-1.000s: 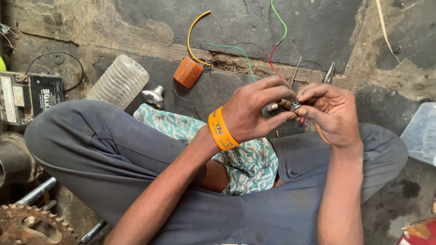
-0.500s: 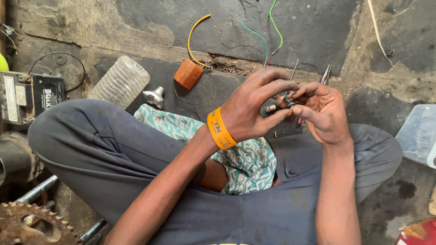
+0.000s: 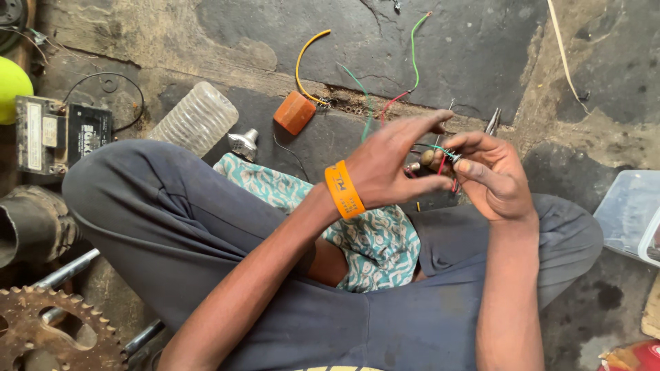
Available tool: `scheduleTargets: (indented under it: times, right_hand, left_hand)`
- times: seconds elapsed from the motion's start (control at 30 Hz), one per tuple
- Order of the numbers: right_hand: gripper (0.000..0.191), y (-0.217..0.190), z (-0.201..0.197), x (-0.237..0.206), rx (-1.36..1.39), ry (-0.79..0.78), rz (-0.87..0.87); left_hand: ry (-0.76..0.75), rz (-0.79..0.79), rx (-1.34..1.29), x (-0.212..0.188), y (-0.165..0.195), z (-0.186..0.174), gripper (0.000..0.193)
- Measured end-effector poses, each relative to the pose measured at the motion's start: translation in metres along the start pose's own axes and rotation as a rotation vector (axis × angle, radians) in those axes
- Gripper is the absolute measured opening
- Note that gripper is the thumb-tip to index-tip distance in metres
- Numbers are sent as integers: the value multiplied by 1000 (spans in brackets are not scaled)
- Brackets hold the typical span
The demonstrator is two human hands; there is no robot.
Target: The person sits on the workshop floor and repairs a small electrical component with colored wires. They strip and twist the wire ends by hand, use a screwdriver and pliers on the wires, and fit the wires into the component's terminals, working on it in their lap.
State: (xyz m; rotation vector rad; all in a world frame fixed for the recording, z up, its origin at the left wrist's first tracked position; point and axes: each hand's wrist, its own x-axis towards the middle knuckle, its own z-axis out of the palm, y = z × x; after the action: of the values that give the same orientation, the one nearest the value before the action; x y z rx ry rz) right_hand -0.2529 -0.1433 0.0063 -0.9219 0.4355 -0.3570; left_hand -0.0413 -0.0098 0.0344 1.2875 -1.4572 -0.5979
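I sit cross-legged on a stone floor. My right hand [image 3: 491, 175] pinches a small wired part [image 3: 434, 158] with green and red wires [image 3: 445, 156] coming out of it. My left hand [image 3: 395, 161], with an orange wristband [image 3: 344, 189] on the wrist, is beside it with fingers spread, the fingertips touching the part and its wires. Both hands hover above my knees. The part is half hidden behind the fingers.
On the floor lie an orange block with a yellow wire [image 3: 294, 111], a clear plastic bottle [image 3: 196, 118], a metal fitting [image 3: 243, 143], pliers [image 3: 492, 121], a black battery [image 3: 62, 134], a rusty sprocket [image 3: 51, 333] and a clear plastic box [image 3: 629, 214]. A patterned cloth [image 3: 375, 237] covers my lap.
My left hand has spread its fingers and loosened from the part, which my right hand now holds. The view has shifted slightly down and left.
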Motion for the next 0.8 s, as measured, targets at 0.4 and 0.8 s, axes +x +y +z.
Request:
scheduleTargets:
  times: [0.4, 0.8]
  right_hand:
    - [29, 2, -6, 4, 35, 66, 34]
    - [35, -10, 8, 2, -147, 80, 74]
  left_hand:
    - [-147, -160, 258, -10, -10, 26, 61]
    - [-198, -165, 462, -4, -10, 18, 13]
